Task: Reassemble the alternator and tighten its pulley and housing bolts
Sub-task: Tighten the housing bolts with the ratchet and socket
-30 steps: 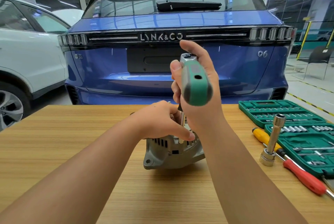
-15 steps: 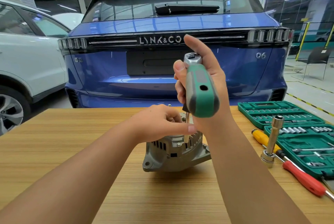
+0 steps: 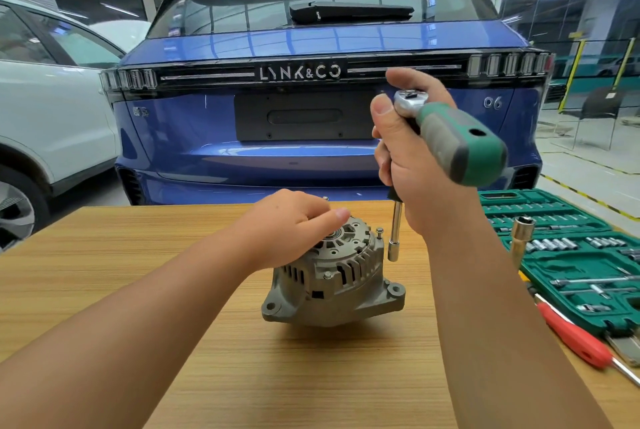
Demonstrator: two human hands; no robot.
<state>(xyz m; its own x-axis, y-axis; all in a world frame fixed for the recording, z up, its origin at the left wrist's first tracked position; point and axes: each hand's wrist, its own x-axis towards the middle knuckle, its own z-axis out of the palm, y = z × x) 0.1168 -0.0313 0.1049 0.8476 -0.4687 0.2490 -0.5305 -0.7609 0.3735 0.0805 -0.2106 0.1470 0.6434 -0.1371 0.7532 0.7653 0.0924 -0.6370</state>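
A grey cast alternator [image 3: 341, 284] stands on the wooden table [image 3: 104, 272], tilted a little, its vented end up. My left hand [image 3: 294, 227] rests on its top, fingers curled over the far left side. A housing bolt [image 3: 380, 231] sticks up at the alternator's right rim; another bolt head [image 3: 327, 276] shows on the front. My right hand [image 3: 415, 165] grips a green-handled ratchet [image 3: 460, 141] near its head. Its extension and socket [image 3: 394, 238] hang down just right of the raised bolt, off the alternator.
An open green socket-set case [image 3: 571, 252] lies at the table's right. A tall deep socket [image 3: 521, 241] stands beside it, and a red-handled screwdriver [image 3: 575, 336] lies in front. A blue car [image 3: 311, 47] is parked right behind the table, a white car [image 3: 45, 109] at left.
My right hand has swung the ratchet to the right, taking the socket off the alternator's top to its right side. My left hand has shifted back on the housing.
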